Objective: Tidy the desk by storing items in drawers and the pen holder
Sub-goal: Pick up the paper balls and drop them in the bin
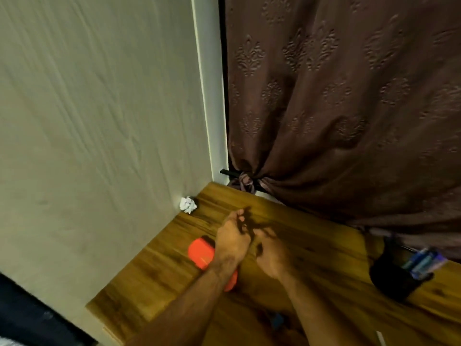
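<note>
Both of my hands meet above the middle of the wooden desk (311,248). My left hand (230,239) and my right hand (272,253) are closed together on a thin dark object (247,221), blurred, which I cannot identify. An orange case (200,253) lies on the desk partly under my left forearm. A black pen holder (391,275) stands at the right with several pens (421,262) in it. A crumpled white paper ball (187,204) sits in the far corner against the wall.
A white wall (99,121) borders the desk on the left. A brown patterned curtain (349,108), knotted low, hangs behind the desk. A small blue item (278,320) lies near the front edge between my forearms. Dark floor shows at the lower left.
</note>
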